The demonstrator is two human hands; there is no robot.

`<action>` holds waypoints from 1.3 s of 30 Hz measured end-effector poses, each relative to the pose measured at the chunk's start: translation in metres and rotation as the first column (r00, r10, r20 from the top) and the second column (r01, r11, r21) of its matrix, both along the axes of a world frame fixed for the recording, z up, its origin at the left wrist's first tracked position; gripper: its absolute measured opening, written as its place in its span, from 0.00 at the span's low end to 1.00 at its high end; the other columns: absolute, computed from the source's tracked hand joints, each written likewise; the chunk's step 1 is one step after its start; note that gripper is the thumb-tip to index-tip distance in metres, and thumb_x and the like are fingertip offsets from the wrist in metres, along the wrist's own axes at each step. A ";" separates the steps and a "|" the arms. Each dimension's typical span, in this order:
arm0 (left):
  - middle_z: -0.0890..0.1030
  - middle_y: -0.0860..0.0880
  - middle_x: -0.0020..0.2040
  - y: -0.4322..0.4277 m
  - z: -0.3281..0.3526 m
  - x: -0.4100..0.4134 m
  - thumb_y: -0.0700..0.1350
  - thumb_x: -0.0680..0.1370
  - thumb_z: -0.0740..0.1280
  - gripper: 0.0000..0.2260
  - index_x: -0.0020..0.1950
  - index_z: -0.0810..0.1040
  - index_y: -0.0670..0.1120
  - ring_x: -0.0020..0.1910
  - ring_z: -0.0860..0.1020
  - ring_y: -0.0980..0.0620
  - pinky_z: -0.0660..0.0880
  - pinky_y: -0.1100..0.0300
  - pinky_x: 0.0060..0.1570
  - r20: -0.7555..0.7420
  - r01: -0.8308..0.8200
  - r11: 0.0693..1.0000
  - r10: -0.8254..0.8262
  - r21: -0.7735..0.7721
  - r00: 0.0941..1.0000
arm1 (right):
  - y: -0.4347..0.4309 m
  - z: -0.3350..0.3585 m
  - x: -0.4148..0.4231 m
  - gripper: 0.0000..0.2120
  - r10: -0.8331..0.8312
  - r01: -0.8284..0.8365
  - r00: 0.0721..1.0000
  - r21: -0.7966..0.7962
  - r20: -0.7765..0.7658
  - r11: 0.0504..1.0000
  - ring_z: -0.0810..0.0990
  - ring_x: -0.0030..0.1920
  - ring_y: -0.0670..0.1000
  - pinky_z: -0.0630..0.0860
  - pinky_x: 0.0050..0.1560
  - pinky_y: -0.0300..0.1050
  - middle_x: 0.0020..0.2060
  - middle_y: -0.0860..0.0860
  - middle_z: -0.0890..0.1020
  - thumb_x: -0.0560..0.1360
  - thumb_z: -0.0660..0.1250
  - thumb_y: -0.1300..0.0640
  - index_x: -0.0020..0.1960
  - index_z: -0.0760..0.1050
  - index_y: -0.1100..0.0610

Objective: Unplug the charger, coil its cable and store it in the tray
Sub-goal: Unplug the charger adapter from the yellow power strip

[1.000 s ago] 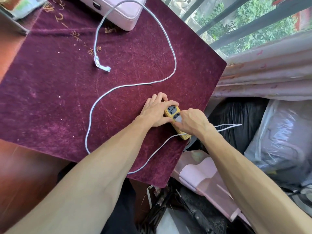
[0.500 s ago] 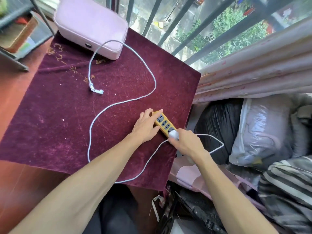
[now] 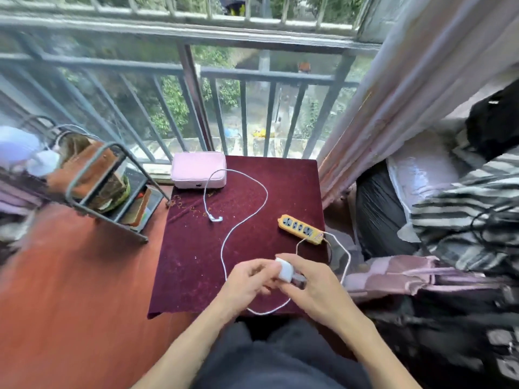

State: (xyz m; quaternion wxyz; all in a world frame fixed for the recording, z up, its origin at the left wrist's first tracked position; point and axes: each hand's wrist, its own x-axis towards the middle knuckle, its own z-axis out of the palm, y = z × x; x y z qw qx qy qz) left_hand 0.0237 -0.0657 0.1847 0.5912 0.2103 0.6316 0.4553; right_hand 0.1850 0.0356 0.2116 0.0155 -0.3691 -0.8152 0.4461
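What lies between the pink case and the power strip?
In the head view, only a loop of the white cable crosses the maroon cloth between pink case and power strip.

Bright window daylight, blurred warped edges

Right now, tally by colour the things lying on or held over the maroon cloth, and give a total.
White: 2, the charger held by both hands and its cable
Pink: 1, the case at the cloth's far edge
Yellow: 1, the power strip
Total: 4
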 end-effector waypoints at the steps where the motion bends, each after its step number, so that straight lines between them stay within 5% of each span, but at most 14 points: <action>1: 0.88 0.53 0.39 -0.006 0.008 0.002 0.49 0.79 0.70 0.05 0.47 0.87 0.54 0.38 0.83 0.60 0.78 0.66 0.37 -0.031 -0.014 1.000 0.015 0.021 0.999 | -0.006 0.004 0.003 0.22 -0.004 0.003 0.999 -0.009 -0.034 1.000 0.84 0.49 0.36 0.76 0.50 0.30 0.46 0.34 0.86 0.74 0.76 0.53 0.65 0.78 0.38; 5: 0.86 0.51 0.38 -0.025 0.028 0.011 0.42 0.81 0.68 0.06 0.51 0.85 0.47 0.37 0.82 0.57 0.77 0.66 0.35 -0.095 -0.122 0.990 0.129 0.076 0.987 | -0.017 0.017 0.012 0.19 -0.018 0.013 0.993 -0.042 -0.119 0.999 0.77 0.33 0.38 0.71 0.37 0.29 0.34 0.33 0.79 0.74 0.76 0.43 0.61 0.73 0.41; 11: 0.87 0.42 0.41 -0.039 0.046 0.015 0.51 0.74 0.73 0.15 0.53 0.86 0.42 0.39 0.82 0.52 0.78 0.62 0.38 -0.035 -0.268 0.949 0.278 0.165 0.960 | -0.018 0.030 0.021 0.09 0.052 -0.069 0.976 -0.073 -0.212 0.995 0.70 0.32 0.41 0.68 0.36 0.39 0.32 0.53 0.76 0.77 0.70 0.40 0.50 0.75 0.44; 15: 0.86 0.38 0.44 -0.042 0.054 0.016 0.49 0.76 0.71 0.16 0.55 0.85 0.39 0.41 0.82 0.49 0.79 0.62 0.41 -0.002 -0.265 0.940 0.272 0.216 0.962 | -0.016 0.035 0.021 0.09 0.109 -0.126 0.958 -0.049 -0.266 0.991 0.70 0.33 0.41 0.70 0.36 0.48 0.32 0.44 0.75 0.81 0.66 0.42 0.51 0.79 0.47; 18: 0.87 0.42 0.45 -0.042 0.061 0.018 0.47 0.77 0.73 0.14 0.56 0.84 0.37 0.42 0.83 0.50 0.80 0.62 0.42 0.025 -0.247 0.937 0.249 0.246 0.968 | -0.016 0.037 0.022 0.10 0.125 -0.137 0.950 -0.022 -0.286 0.990 0.70 0.32 0.41 0.68 0.35 0.43 0.31 0.41 0.74 0.82 0.66 0.43 0.50 0.79 0.48; 22: 0.88 0.39 0.48 -0.040 0.067 0.026 0.45 0.74 0.73 0.16 0.57 0.82 0.35 0.44 0.86 0.48 0.81 0.62 0.43 0.080 -0.288 0.921 0.277 0.264 0.958 | -0.015 0.036 0.025 0.09 0.145 -0.134 0.942 0.057 -0.301 0.989 0.67 0.30 0.44 0.68 0.34 0.49 0.28 0.44 0.70 0.83 0.67 0.44 0.50 0.79 0.48; 26: 0.87 0.36 0.50 -0.042 0.068 0.032 0.43 0.76 0.73 0.16 0.58 0.81 0.34 0.47 0.86 0.45 0.81 0.60 0.45 0.113 -0.335 0.905 0.316 0.263 0.942 | -0.015 0.036 0.027 0.09 0.143 -0.121 0.935 0.085 -0.324 0.989 0.63 0.29 0.44 0.63 0.32 0.41 0.27 0.45 0.65 0.83 0.67 0.45 0.50 0.80 0.49; 31: 0.87 0.35 0.50 -0.045 0.067 0.035 0.44 0.75 0.74 0.16 0.57 0.82 0.35 0.48 0.86 0.42 0.82 0.60 0.45 0.156 -0.383 0.887 0.354 0.257 0.922 | -0.017 0.035 0.025 0.09 0.134 -0.121 0.924 0.059 -0.357 0.991 0.64 0.28 0.43 0.66 0.32 0.48 0.26 0.43 0.65 0.83 0.68 0.46 0.49 0.81 0.50; 35: 0.86 0.34 0.51 -0.048 0.063 0.034 0.44 0.76 0.74 0.15 0.58 0.82 0.34 0.51 0.86 0.38 0.82 0.58 0.47 0.155 -0.393 0.885 0.364 0.250 0.918 | -0.019 0.035 0.022 0.09 0.128 -0.123 0.916 0.037 -0.380 0.992 0.64 0.28 0.42 0.64 0.31 0.38 0.26 0.44 0.65 0.82 0.69 0.47 0.48 0.81 0.52; 39: 0.86 0.34 0.50 -0.047 0.062 0.032 0.42 0.77 0.72 0.15 0.58 0.82 0.34 0.52 0.85 0.35 0.83 0.55 0.51 0.134 -0.395 0.885 0.373 0.245 0.918 | -0.020 0.032 0.017 0.09 0.110 -0.123 0.913 -0.008 -0.392 0.992 0.64 0.29 0.44 0.63 0.31 0.44 0.27 0.46 0.68 0.81 0.69 0.49 0.46 0.81 0.52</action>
